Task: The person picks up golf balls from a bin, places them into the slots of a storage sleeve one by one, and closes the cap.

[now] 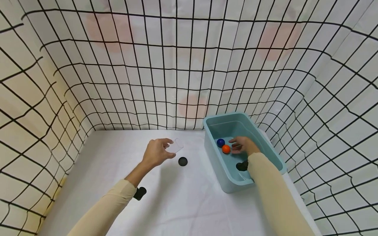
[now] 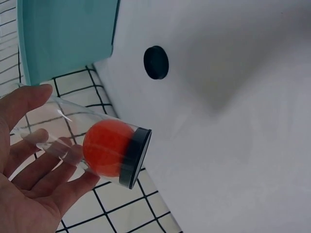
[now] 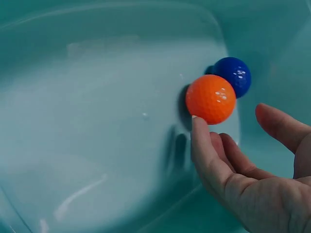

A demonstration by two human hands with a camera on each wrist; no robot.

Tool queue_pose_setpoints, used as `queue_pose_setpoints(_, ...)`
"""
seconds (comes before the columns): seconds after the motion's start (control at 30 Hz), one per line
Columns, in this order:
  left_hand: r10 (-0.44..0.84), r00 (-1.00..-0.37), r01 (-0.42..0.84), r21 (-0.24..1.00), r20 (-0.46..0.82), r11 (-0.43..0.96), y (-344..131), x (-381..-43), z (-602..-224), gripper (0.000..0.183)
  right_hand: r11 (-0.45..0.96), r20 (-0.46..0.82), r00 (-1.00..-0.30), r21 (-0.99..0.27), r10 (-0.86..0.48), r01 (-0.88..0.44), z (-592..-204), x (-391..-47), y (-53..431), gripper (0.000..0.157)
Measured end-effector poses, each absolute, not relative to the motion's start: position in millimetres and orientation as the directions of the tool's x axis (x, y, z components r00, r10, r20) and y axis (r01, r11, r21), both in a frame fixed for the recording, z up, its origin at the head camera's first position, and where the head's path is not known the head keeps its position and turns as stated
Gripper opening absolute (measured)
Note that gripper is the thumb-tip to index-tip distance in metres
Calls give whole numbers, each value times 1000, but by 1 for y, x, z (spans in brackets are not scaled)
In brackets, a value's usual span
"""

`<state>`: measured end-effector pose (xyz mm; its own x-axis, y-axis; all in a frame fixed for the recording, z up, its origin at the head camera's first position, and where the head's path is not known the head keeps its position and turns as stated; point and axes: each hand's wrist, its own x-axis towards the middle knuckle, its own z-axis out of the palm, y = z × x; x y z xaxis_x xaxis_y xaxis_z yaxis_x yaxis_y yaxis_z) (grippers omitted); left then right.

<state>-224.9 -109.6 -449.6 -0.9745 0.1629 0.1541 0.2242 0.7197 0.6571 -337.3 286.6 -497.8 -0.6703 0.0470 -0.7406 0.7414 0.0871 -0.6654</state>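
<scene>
My left hand (image 1: pixel 156 152) holds a clear tube (image 2: pixel 68 114) between thumb and fingers, above the table. A red-orange ball (image 2: pixel 108 148) sits inside, against the black cap (image 2: pixel 136 158) on the tube's end. In the head view the tube shows only as a faint outline. My right hand (image 1: pixel 242 145) reaches down into a light blue bin (image 1: pixel 217 164). Its fingers are extended, the fingertips right by an orange golf ball (image 3: pixel 211 99), while the thumb stands apart. Beside that ball lies a dark blue golf ball (image 3: pixel 233 76) on the bin floor.
A loose round black cap (image 1: pixel 182 161) lies on the white table (image 1: pixel 189 196) between the left hand and the bin. Black netting (image 1: pixel 177 68) over white cloth encloses the back and both sides. The bin's walls surround the right hand.
</scene>
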Motion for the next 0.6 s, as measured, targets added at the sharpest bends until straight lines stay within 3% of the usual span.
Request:
queue_pose_setpoints(0.37, 147, -981, 196, 652, 129, 732, -113, -224, -453, 47, 75, -766, -634, -630, 104, 773, -512, -340, 279, 37)
queue_pose_setpoints(0.6, 144, -982, 191, 653, 125, 733, -117, -224, -454, 47, 72, -799, -589, -585, 117, 808, -514, -345, 271, 52)
